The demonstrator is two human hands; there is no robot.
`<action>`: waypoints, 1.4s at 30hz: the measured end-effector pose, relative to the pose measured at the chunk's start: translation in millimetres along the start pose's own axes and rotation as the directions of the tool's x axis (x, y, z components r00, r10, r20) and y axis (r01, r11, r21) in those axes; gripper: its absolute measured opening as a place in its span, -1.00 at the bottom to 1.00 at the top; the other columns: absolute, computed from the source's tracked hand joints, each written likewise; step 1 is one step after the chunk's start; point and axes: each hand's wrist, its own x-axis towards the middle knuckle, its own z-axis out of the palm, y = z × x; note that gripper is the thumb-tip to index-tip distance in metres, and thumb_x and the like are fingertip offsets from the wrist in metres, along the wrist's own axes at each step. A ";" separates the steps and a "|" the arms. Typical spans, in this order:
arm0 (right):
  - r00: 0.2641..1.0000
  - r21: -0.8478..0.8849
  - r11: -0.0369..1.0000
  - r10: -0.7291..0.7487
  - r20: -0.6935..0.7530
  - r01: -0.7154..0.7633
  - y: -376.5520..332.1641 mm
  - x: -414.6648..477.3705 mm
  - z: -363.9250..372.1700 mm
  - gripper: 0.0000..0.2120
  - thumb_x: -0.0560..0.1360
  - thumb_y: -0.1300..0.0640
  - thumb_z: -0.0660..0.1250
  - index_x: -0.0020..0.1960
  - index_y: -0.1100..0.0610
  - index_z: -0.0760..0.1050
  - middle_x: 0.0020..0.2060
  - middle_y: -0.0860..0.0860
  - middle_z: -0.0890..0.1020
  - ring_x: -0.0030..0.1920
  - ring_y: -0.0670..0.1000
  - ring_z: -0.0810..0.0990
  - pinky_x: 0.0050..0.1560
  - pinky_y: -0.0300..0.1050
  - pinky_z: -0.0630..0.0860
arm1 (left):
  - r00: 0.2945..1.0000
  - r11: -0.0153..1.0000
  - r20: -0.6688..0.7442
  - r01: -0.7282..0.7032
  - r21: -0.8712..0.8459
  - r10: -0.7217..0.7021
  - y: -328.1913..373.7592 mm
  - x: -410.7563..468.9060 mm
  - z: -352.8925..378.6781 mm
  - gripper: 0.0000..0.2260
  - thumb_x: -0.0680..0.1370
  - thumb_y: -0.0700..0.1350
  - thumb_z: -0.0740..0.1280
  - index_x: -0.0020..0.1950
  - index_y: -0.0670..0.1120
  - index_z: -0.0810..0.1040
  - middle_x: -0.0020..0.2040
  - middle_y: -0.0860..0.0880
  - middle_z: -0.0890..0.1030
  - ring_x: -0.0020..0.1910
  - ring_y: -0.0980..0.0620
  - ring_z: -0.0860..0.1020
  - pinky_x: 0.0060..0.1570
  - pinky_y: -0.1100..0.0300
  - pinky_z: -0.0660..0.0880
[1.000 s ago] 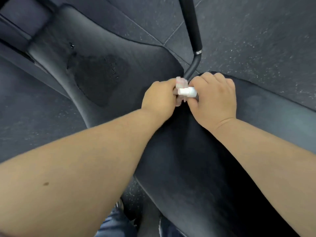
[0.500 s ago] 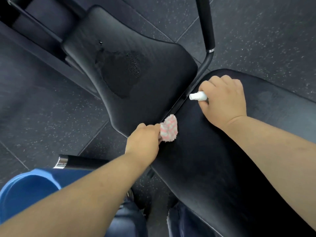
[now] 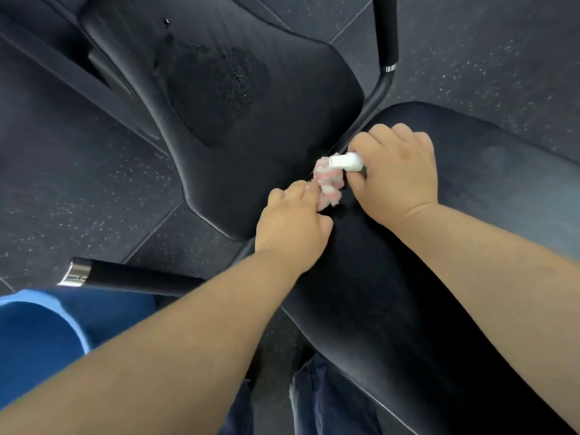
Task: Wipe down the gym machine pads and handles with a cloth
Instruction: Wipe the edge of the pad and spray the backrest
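Near right hand's bottle, left hand has returned with cloth.

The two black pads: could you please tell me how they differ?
The far pad bears a dark, wet-looking patch; the near pad shows none. The right hand, gripping a white bottle, rests on the near pad, not the far pad. Both are black and smooth.

person | forearms: both bare to the frame edge | left hand, right hand: bare, short rounded fingers | legs: dark blue jeans, pale frayed edge on one leg
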 end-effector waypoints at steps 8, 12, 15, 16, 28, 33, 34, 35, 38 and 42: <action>0.997 0.009 1.000 -0.008 0.082 0.007 -2.5 -1.9 -7.9 -0.89 0.41 0.18 0.41 -0.21 0.16 0.49 -0.32 0.07 0.46 -0.26 0.07 0.25 -0.17 -0.01 0.20 | 0.871 0.915 0.286 0.394 0.081 -0.400 -57.5 -75.2 -8.4 -0.80 0.64 -0.09 0.22 0.24 -0.06 0.47 0.16 -0.07 0.49 0.08 -0.09 0.49 0.00 0.08 0.50; 0.995 -0.006 1.000 -0.021 0.095 0.022 -12.0 -3.2 -6.1 -0.90 0.41 0.18 0.42 -0.20 0.17 0.51 -0.32 0.08 0.48 -0.26 0.08 0.26 -0.16 0.01 0.25 | 0.673 0.284 0.337 0.637 -0.716 -0.659 -54.0 -75.1 -18.7 -0.78 0.62 -0.26 0.20 0.25 -0.11 0.44 0.00 -0.15 0.61 -0.15 -0.14 0.59 -0.16 -0.01 0.59; 0.993 -0.013 0.999 -0.050 0.102 0.052 -19.6 -5.0 -0.5 -0.93 0.43 0.19 0.39 -0.19 0.17 0.52 -0.31 0.08 0.49 -0.27 0.11 0.32 -0.16 0.03 0.28 | 0.543 -0.252 0.584 0.565 -0.786 -0.604 -33.0 -50.3 -18.8 -0.67 0.66 -0.24 0.09 0.41 -0.20 0.43 0.34 -0.20 0.53 0.25 -0.21 0.55 0.18 -0.05 0.49; 0.994 -0.012 0.998 -0.063 0.092 0.065 -20.6 -5.1 1.3 -0.93 0.43 0.19 0.39 -0.19 0.17 0.53 -0.31 0.08 0.50 -0.28 0.13 0.36 -0.16 0.03 0.30 | 0.538 -0.349 0.658 0.569 -0.745 -0.527 -32.6 -46.0 -18.0 -0.65 0.66 -0.21 0.05 0.37 -0.18 0.49 0.34 -0.13 0.55 0.28 -0.12 0.54 0.27 0.00 0.43; 0.992 -0.020 0.994 -0.110 0.068 0.112 -22.7 -8.4 6.8 -0.91 0.42 0.18 0.41 -0.21 0.16 0.52 -0.33 0.06 0.48 -0.29 0.15 0.42 -0.16 0.05 0.37 | 0.735 -0.069 0.589 0.604 -0.794 -0.336 -70.4 -72.8 -3.8 -0.84 0.56 -0.15 0.30 -0.19 -0.18 0.53 -0.51 -0.03 0.42 -0.43 0.09 0.46 -0.12 0.21 0.44; 0.993 0.019 0.998 -0.065 0.097 0.064 -23.4 -6.0 0.6 -0.90 0.40 0.20 0.45 -0.20 0.16 0.53 -0.33 0.06 0.49 -0.29 0.16 0.43 -0.16 0.05 0.37 | 0.841 0.531 0.136 0.446 -0.720 -0.523 -44.7 -81.8 -38.2 -0.78 0.52 -0.22 0.18 -0.10 -0.03 0.61 -0.10 0.13 0.69 -0.04 0.18 0.61 -0.02 0.26 0.50; 0.995 0.028 0.999 -0.046 0.087 0.044 -23.2 -3.3 -0.1 -0.91 0.42 0.18 0.43 -0.19 0.16 0.53 -0.32 0.06 0.49 -0.28 0.15 0.43 -0.15 0.04 0.35 | 0.865 0.667 0.104 0.450 -0.594 -0.490 -38.4 -69.9 -37.0 -0.82 0.55 -0.16 0.18 -0.02 -0.04 0.58 -0.05 0.07 0.67 0.02 0.09 0.60 0.00 0.20 0.49; 0.997 0.040 0.999 -0.030 0.073 0.027 -22.9 -1.1 -0.4 -0.92 0.43 0.17 0.41 -0.18 0.15 0.52 -0.30 0.06 0.50 -0.27 0.15 0.43 -0.14 0.03 0.32 | 0.872 0.762 0.116 0.474 -0.442 -0.476 -31.2 -57.9 -32.9 -0.83 0.60 -0.10 0.18 0.07 -0.05 0.54 0.02 0.02 0.64 0.07 -0.01 0.57 0.01 0.14 0.46; 0.998 0.036 0.999 -0.020 0.052 0.018 -22.6 -1.0 3.3 -0.92 0.46 0.15 0.35 -0.17 0.15 0.51 -0.29 0.07 0.50 -0.26 0.10 0.34 -0.14 -0.01 0.22 | 0.832 0.845 0.237 0.529 -0.071 -0.501 -5.0 -41.7 -15.4 -0.76 0.64 -0.09 0.13 0.30 -0.10 0.36 0.24 -0.10 0.52 0.24 -0.15 0.46 0.12 0.04 0.38; 0.998 0.038 0.999 -0.005 0.055 0.003 -22.4 -2.5 4.7 -0.82 0.47 0.06 0.22 -0.18 0.15 0.49 -0.28 0.07 0.49 -0.25 0.09 0.31 -0.15 -0.02 0.17 | 0.879 0.865 0.242 0.460 -0.200 -0.412 25.9 -8.4 -24.2 -0.68 0.62 -0.17 0.14 0.34 0.05 0.43 0.26 -0.03 0.48 0.26 -0.10 0.43 0.15 0.06 0.38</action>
